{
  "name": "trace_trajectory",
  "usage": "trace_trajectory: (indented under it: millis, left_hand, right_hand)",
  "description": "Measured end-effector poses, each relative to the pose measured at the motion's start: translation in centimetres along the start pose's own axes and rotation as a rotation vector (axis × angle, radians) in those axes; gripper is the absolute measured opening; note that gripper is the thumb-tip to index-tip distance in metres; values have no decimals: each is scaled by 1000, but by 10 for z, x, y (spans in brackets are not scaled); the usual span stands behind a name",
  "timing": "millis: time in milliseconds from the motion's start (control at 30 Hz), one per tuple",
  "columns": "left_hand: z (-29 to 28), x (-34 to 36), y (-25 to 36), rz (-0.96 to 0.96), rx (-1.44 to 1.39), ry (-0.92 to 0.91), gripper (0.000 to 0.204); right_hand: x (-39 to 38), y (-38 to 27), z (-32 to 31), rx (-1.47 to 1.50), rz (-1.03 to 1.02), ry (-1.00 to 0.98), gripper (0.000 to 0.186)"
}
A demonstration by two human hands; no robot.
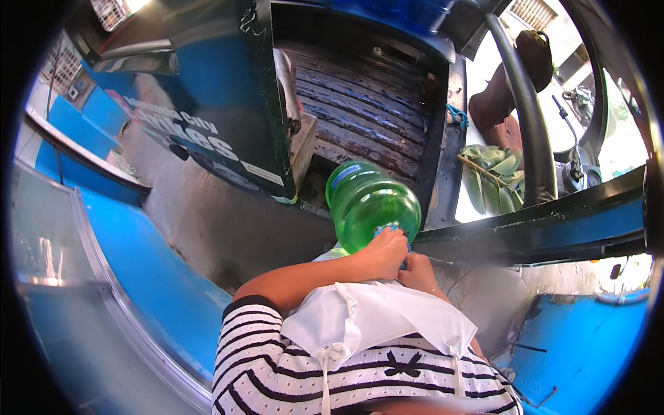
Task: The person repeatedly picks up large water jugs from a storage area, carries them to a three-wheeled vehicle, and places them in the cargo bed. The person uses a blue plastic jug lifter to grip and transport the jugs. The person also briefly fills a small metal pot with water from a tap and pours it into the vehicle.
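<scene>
A large green plastic water jug lies tilted at the rear of a vehicle's cargo bed, its top toward me. My left hand is closed at the jug's neck, where a small blue piece shows. My right hand is just below and to the right, fingers curled at the blue part by the neck, partly hidden by my left hand. A white apron hangs over my striped top beneath my forearms.
A slatted dark cargo bed has a blue container at its far end. A dark green body panel stands left, a curved black tube and plant leaves right. Blue low walls flank me.
</scene>
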State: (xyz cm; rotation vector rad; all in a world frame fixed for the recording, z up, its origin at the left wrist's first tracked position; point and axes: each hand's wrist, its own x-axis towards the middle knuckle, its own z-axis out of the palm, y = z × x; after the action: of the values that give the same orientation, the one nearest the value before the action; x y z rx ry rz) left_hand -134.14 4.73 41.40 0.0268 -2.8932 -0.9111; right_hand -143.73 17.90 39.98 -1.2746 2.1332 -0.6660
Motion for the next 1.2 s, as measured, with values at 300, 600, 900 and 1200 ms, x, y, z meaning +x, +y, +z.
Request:
trace_trajectory:
  millis: [300,600,900,1200]
  left_hand:
    - [-83,89,-100,34,216,210,19]
    - [-113,264,-142,22,176,296,71]
    - [-84,292,-194,-132,-25,501,92]
    - [-79,307,-247,321,-421,172,69]
  right_hand:
    - [149,-35,-40,38,-47,322,24]
    - [305,31,-179,-192,269,597,52]
    - [360,30,-225,-133,287,243,31]
    - [306,11,-202,121,222,308,28]
